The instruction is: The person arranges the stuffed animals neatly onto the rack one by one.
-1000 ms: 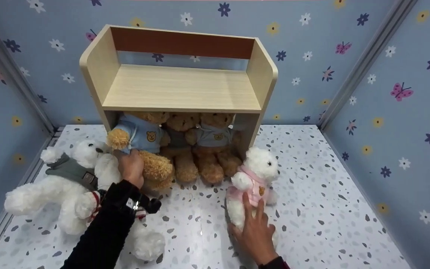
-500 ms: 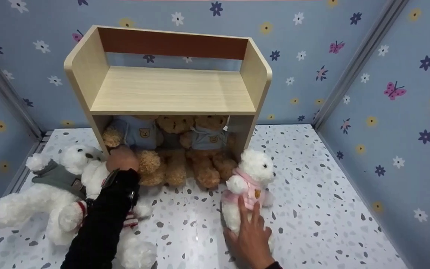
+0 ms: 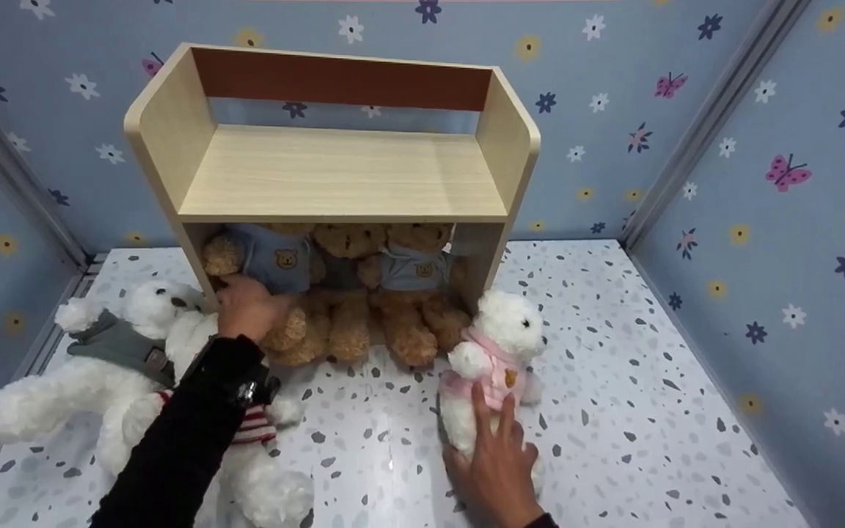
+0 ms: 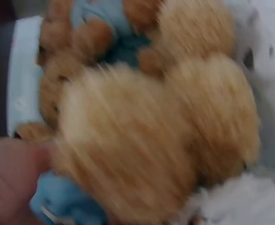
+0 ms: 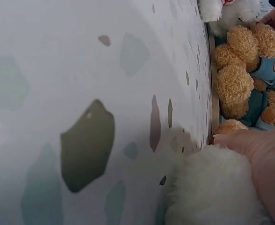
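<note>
Several brown teddy bears sit side by side in the shelf unit's lower compartment: a blue-hoodied bear [image 3: 276, 260] at the left, a dark-clothed bear [image 3: 349, 246] in the middle, a light-hoodied bear [image 3: 416, 268] at the right. My left hand [image 3: 246, 312] reaches in at the left side panel, against the blue-hoodied bear's leg; its fingertips are partly hidden. In the left wrist view that bear's furry leg [image 4: 128, 140] is blurred beside my palm. My right hand [image 3: 499, 462] rests with spread, straight fingers on a white teddy bear in a pink hoodie [image 3: 499, 359].
The wooden shelf unit [image 3: 342, 172] stands against the flowered back wall [image 3: 598, 88]. On the speckled table [image 3: 613, 381] at the left lie a white bear in a grey-green vest [image 3: 122, 348] and, partly under my left arm, a white bear in red-striped clothing [image 3: 268, 484].
The blue-hoodied bear has moved deeper into the compartment, and its leg has shifted left. My left hand moved with it, then turned slightly. My right hand stays on the pink-hoodied bear.
</note>
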`<move>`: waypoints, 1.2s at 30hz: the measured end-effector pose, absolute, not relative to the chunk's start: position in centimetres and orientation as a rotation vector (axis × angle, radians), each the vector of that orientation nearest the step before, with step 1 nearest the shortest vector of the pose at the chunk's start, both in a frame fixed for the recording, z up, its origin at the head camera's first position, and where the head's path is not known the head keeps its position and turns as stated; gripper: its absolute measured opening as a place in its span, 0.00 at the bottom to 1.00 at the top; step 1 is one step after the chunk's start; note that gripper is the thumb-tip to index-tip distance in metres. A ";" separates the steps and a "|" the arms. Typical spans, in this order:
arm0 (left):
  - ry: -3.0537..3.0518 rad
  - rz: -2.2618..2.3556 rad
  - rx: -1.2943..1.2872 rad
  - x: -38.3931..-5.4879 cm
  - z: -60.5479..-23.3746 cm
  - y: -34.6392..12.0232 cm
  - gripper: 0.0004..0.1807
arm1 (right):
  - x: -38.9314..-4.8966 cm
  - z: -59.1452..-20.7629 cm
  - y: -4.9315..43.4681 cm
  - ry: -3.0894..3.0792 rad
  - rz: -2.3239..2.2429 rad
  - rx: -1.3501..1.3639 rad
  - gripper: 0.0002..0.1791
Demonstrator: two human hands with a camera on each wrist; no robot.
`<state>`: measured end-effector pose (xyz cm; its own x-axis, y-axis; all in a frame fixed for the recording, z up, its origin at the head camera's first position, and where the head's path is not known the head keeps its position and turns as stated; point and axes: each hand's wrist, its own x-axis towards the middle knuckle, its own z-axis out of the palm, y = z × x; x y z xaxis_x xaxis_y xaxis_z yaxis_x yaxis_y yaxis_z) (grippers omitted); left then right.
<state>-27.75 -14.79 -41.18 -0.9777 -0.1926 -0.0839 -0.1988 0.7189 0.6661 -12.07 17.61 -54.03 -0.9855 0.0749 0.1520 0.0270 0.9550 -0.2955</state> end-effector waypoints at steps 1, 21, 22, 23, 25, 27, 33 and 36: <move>2.935 1.119 -0.300 -27.4 -41.6 -14.2 0.42 | -12.1 -54.0 17.7 -2.944 0.440 -0.083 0.55; 3.650 0.474 0.447 -30.1 -51.4 -17.6 0.32 | -12.0 -54.0 17.9 -2.873 0.387 -0.025 0.55; 3.720 0.443 0.524 -30.6 -52.3 -17.9 0.35 | -12.0 -54.0 17.9 -2.873 0.384 -0.022 0.55; 3.792 0.402 0.585 -30.8 -52.9 -18.0 0.39 | -12.1 -54.0 17.9 -2.874 0.381 -0.020 0.55; 3.884 0.323 0.658 -31.0 -53.9 -18.2 0.47 | -12.1 -54.1 17.9 -2.875 0.378 -0.020 0.56; 3.901 0.283 0.634 -30.7 -53.8 -18.1 0.46 | -12.2 -54.1 17.8 -2.877 0.371 -0.019 0.56; 3.663 0.140 0.487 -28.6 -51.1 -16.4 0.19 | -12.3 -54.2 17.9 -2.885 0.372 -0.031 0.55; 3.471 0.097 0.428 -28.3 -49.7 -15.9 0.13 | -12.2 -54.2 17.9 -2.883 0.376 -0.042 0.55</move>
<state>-28.30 -15.90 -49.72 -0.9079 0.2256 0.3534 0.2450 0.9695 0.0106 -12.19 17.90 -54.17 -0.9725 0.0584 0.2257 -0.0014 0.9666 -0.2561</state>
